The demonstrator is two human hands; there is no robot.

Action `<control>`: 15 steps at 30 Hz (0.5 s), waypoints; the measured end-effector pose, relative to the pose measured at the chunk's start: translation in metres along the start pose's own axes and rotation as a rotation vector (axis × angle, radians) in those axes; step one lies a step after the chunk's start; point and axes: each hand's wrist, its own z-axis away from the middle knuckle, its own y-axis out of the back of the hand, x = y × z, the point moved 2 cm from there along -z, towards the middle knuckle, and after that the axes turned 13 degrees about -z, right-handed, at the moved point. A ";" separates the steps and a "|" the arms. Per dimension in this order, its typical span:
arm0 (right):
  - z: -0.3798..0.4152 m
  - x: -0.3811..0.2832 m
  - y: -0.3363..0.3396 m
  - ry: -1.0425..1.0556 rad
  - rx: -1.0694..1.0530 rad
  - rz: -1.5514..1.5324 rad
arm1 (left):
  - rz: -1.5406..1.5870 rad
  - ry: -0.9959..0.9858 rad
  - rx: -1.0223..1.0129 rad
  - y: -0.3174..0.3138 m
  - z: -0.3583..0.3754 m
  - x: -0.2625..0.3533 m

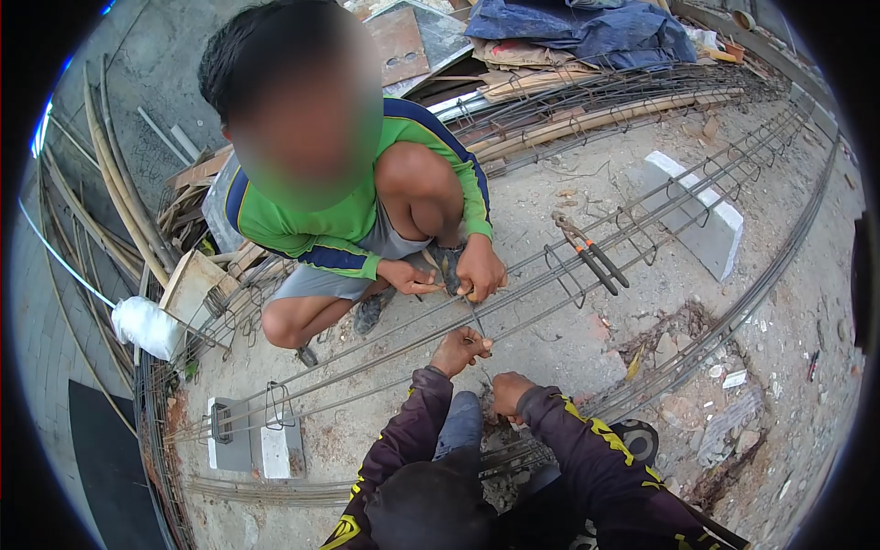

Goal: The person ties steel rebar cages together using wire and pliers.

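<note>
My left hand (461, 350) is closed at the near side of a long rebar cage (403, 359), its fingers pinched at the lower end of a thin steel stirrup (477, 317). Lower and to the right, my right hand (511, 394) is curled closed; what its fingers hold, if anything, is hidden. Across the cage, a crouching person in a green shirt (417, 128) has both hands (481, 268) low at the bars by the same stirrup. Pincers (594, 257) with black and orange handles rest on the bars further right.
White-topped concrete blocks (701, 206) prop the cage at the right, and smaller blocks (280, 449) at the left. Loose rebar (715, 339) curves along the near side. Broken rubble (729, 426) lies at the right. Scrap, bamboo and a blue tarp (587, 32) are piled behind.
</note>
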 end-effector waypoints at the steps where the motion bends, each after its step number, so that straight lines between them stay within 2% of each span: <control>1: -0.002 0.001 -0.002 0.002 -0.002 0.005 | 0.002 0.001 -0.005 -0.001 0.001 0.002; 15: 0.004 -0.011 0.003 0.044 0.028 0.057 | -0.017 0.013 -0.044 0.003 -0.001 0.000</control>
